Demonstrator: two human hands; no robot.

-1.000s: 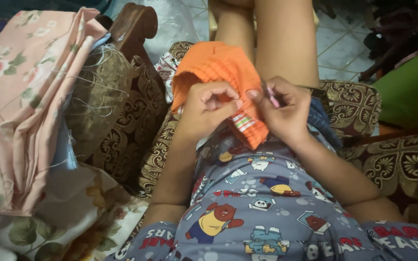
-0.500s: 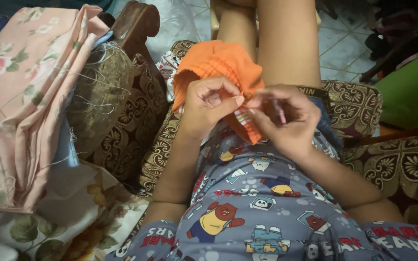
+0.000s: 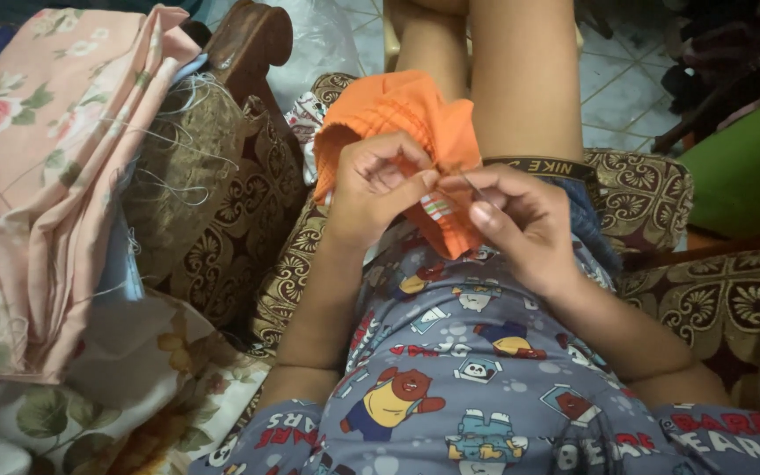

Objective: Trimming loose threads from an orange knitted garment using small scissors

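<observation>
Head view: left hand (image 3: 378, 186) pinching orange garment (image 3: 411, 123) on lap, right hand (image 3: 521, 224) pinching thin needle (image 3: 471, 183) just beside striped tag (image 3: 437, 208). Keeping fabric taut, guiding needle slowly, probably best; thread too thin for seeing.

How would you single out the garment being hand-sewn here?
Start at the brown patterned sofa, then find the two hands meeting over the person's lap. The orange garment is pinched in the left hand fingers; it is the only plain bright orange cloth, unlike the floral fabrics nearby.
</observation>
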